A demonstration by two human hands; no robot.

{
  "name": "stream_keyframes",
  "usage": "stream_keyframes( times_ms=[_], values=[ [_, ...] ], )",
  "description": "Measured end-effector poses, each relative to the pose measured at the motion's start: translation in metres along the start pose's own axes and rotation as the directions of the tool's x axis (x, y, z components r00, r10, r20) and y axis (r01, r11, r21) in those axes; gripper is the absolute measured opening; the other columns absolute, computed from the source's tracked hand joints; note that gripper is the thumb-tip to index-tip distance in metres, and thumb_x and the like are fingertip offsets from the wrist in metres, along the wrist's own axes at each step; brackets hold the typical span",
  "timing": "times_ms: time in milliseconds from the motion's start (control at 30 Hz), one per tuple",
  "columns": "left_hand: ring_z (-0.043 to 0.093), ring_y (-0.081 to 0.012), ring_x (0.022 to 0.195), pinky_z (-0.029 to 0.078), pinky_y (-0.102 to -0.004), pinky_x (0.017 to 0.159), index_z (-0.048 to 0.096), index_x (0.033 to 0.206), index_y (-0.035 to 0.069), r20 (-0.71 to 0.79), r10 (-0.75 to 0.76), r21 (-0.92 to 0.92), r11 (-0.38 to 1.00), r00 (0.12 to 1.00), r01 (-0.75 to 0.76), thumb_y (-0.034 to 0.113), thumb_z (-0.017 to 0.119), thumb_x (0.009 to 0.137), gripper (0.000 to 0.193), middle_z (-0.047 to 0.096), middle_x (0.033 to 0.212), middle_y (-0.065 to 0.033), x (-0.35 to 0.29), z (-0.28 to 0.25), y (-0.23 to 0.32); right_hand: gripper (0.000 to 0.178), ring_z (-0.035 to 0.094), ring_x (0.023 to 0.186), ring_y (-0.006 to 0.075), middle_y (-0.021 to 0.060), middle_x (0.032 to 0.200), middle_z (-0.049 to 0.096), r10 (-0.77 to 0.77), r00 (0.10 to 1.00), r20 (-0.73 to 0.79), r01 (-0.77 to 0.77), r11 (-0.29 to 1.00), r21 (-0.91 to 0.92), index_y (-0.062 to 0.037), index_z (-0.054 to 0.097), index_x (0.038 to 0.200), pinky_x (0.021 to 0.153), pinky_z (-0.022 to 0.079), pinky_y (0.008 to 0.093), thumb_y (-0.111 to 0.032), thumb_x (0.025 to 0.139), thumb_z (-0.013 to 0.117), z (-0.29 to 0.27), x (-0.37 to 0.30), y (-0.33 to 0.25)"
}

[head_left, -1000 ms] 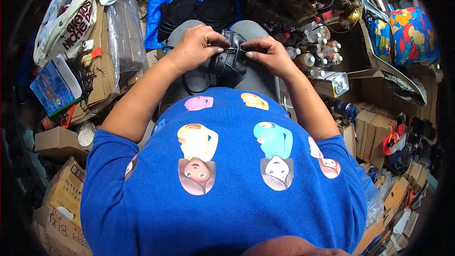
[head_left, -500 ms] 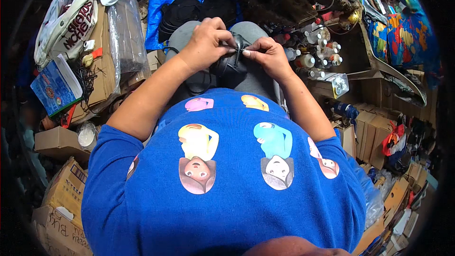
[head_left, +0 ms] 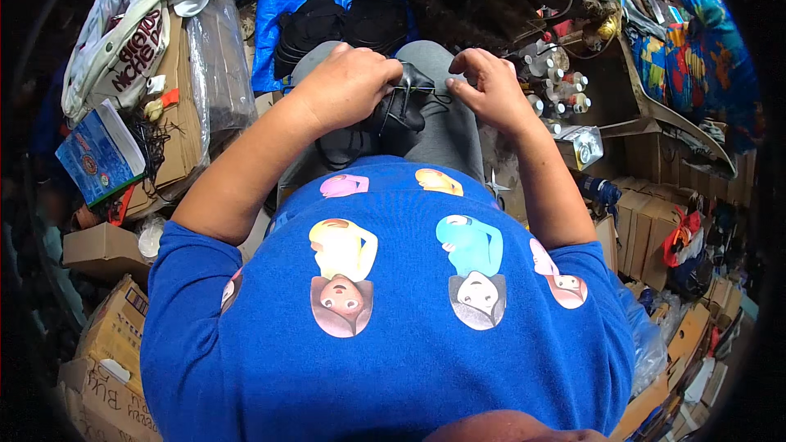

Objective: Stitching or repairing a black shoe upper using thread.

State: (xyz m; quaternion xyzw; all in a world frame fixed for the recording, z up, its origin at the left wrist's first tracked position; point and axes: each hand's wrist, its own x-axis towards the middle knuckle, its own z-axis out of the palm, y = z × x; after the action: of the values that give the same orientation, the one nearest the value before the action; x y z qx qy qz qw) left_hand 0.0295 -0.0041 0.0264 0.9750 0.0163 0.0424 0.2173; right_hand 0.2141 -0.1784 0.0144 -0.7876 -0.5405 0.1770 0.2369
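Note:
A shiny black piece, shaped like a shoe upper [head_left: 408, 106], rests over my knees in grey trousers [head_left: 438, 137]. My left hand [head_left: 352, 86] grips its left side, fingers curled around the edge. Thin black cord [head_left: 438, 92] stretches from the piece toward my right hand [head_left: 491, 88], which is drawn off to the right. The right fingers are bent and the thumb points left, with the cord at the thumb tip; the exact hold is too small to see clearly. More dark cord loops down at the left of the piece.
Beyond my knees, stacked black pieces [head_left: 378, 18] lie on a blue plastic sheet [head_left: 274, 0]. Small bottles [head_left: 557, 90] crowd the right side. Cardboard, a white cloth bag [head_left: 123, 49] and a blue book [head_left: 100, 151] are at left. Another person's patterned sleeve [head_left: 704, 0] shows at far right.
My right hand has moved right, away from the piece, drawing the cord out. My left hand has kept its hold and shifted slightly left.

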Motion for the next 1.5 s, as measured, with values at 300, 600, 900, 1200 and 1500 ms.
stream_keyframes(
  times_ms=[300,600,900,1200,1500],
  values=[
    [0.060,-0.0319,0.084,0.042,-0.0440,0.073,0.055,0.089,0.008,0.103,-0.011,0.038,0.999,0.995,0.007,0.009,0.054,0.080,0.009,0.062,0.080,-0.0111,-0.002,0.006,-0.004,0.008,0.058,0.089,0.0303,0.0090,0.083,0.062,-0.279,0.953,0.119,0.282,0.959,-0.008,-0.0105,0.061,0.083,0.079,0.041,0.0424,-0.011,0.076,0.064,0.026,0.009,-0.005],
    [0.060,-0.0182,0.072,0.046,-0.0316,0.065,0.062,0.094,0.005,0.004,-0.503,-0.405,0.790,0.864,0.461,0.010,0.064,0.083,0.012,0.063,0.077,-0.0063,-0.086,-0.048,-0.083,0.008,0.056,0.079,0.0099,0.0020,0.080,0.063,0.343,0.920,0.190,-0.390,0.761,0.518,-0.0060,0.065,0.088,0.071,0.045,0.0279,-0.010,0.081,0.066,-0.018,-0.027,0.049],
    [0.056,-0.0132,0.069,0.043,-0.0269,0.071,0.058,0.087,0.011,-0.122,-0.559,-0.925,-0.235,0.820,-0.297,0.019,0.057,0.093,0.010,0.059,0.074,-0.0040,-0.036,-0.024,-0.042,0.016,0.056,0.075,0.0137,0.0018,0.078,0.057,0.282,0.954,0.106,0.000,-0.352,0.936,-0.0139,0.058,0.089,0.081,0.048,0.0371,-0.028,0.094,0.055,0.022,0.011,0.015],
    [0.040,-0.0028,0.057,0.035,-0.0217,0.056,0.057,0.094,0.012,0.130,-0.438,-0.861,0.396,0.890,0.320,0.027,0.055,0.093,0.015,0.046,0.069,0.0055,-0.040,-0.016,-0.068,0.026,0.052,0.071,0.0099,0.0028,0.083,0.059,0.257,0.962,0.096,-0.245,0.643,0.726,-0.0037,0.062,0.102,0.063,0.044,0.0269,-0.026,0.089,0.061,0.001,-0.002,0.037],
    [0.060,-0.0321,0.104,0.047,-0.0380,0.089,0.060,0.121,0.015,0.430,-0.046,-0.169,0.977,0.902,0.131,0.025,0.073,0.073,0.050,0.064,0.110,-0.0159,0.057,0.008,-0.043,0.034,0.057,0.085,0.0196,0.0118,0.090,0.058,0.019,0.983,0.181,-0.030,0.998,0.057,-0.0070,0.062,0.118,0.079,0.045,0.0285,-0.010,0.085,0.060,0.007,0.012,0.011]
  ],
)
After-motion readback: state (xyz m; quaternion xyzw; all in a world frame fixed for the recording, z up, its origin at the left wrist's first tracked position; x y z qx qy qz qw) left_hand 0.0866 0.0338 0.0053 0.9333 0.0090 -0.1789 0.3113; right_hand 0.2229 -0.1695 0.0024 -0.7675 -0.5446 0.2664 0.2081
